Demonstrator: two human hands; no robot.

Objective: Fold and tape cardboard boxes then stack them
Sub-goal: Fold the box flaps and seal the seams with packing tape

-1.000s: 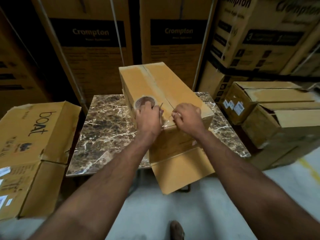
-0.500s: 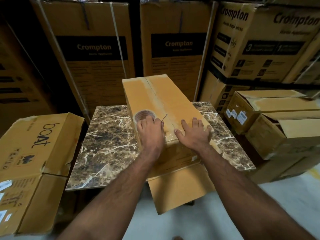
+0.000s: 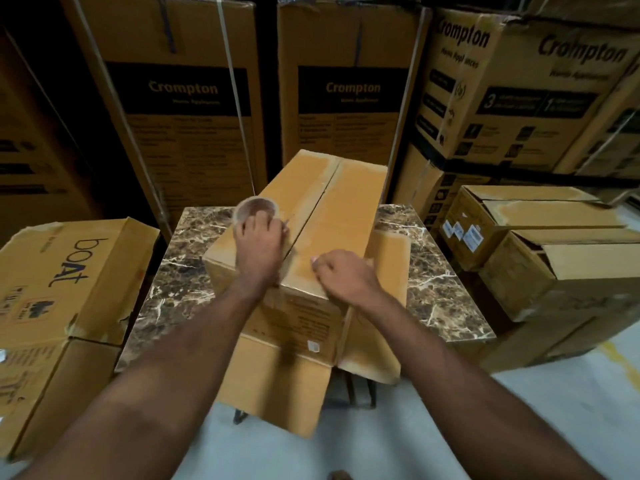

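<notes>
While its fingers curl round a roll of clear packing tape (image 3: 255,211), the left hand (image 3: 260,249) holds that roll low over the top of a plain cardboard box (image 3: 341,216), just left of the centre seam where the two long top flaps meet. The roll is a thin ring with a brownish core and a glossy, see-through rim, and it sits tilted so that its hole faces up and toward the camera. The right hand (image 3: 343,273) rests on the right flap near the box's near edge, knuckles up and fingers bent onto the board; whether it pinches a tape end cannot be told, as that part is blurred. A slightly shiny band runs along the seam between the two hands.

The box is long and rectangular, of smooth matte tan board, and lies on a small table (image 3: 440,292) with a polished brown marble-pattern top veined in white. Its lower flaps (image 3: 277,386) hang open over the table's near edge. To the left stands a worn carton printed "boat" (image 3: 74,271), creased and torn at one corner. To the right sit open-topped cartons (image 3: 540,244) bearing white labels. Tall strapped Crompton cartons (image 3: 194,109) fill the background, and the floor (image 3: 519,410) is pale grey.
</notes>
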